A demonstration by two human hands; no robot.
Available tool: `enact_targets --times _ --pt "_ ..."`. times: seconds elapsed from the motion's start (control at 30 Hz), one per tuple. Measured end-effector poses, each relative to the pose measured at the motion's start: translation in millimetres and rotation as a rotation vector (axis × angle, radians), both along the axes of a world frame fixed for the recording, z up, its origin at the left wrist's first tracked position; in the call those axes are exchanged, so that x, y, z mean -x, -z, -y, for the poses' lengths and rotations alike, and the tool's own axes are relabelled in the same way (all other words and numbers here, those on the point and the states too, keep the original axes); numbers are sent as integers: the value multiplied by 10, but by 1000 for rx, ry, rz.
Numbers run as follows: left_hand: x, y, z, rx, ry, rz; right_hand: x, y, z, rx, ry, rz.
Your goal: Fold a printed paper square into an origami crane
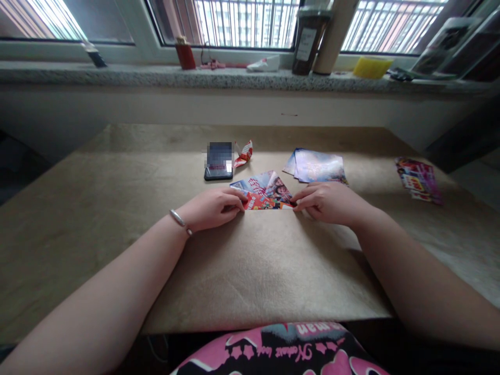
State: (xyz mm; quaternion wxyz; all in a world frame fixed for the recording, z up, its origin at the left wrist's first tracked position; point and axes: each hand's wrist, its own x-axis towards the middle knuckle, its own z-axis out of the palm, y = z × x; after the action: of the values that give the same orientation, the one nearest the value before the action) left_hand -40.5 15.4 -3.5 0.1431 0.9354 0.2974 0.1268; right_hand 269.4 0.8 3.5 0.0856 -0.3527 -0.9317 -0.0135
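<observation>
Head view: left hand (213, 208) and right hand (330, 203) each pinch one end of the folded printed paper (269, 194), which lies flat on the bench (250, 271) between them. Paper probably light, thin, easily creased; best held at corners. Phone (219, 161) sits just beyond left hand, sheet stack (316, 166) beyond right. Bare bench nearer the body.

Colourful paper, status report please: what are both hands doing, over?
Left hand, right hand: each pinching one end of colourful paper. Paper flat on table. Behind: phone, sheet stack, both apart.
</observation>
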Motion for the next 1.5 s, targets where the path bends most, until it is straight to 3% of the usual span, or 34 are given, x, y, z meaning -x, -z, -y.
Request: enact_targets --times 0.63,0.8,1.0,1.13,1.3,1.5 --pt "-16 -29 13 -4 -13 -14 -140 -40 -23 52 59 43" --pt "-35 -49 28 -15 -29 -21 -120 13 -49 108 143 -34" --pt "-59 -40 42 -14 -45 -35 -11 114 -39 20 431 -130" --pt "-83 36 51 -64 -28 -23 100 148 3 9 358 -209" --pt "-117 85 65 -114 7 -71 176 180 7 -63 152 -275" --pt "-121 59 63 -71 53 -26 171 204 -31 -112 149 -271"
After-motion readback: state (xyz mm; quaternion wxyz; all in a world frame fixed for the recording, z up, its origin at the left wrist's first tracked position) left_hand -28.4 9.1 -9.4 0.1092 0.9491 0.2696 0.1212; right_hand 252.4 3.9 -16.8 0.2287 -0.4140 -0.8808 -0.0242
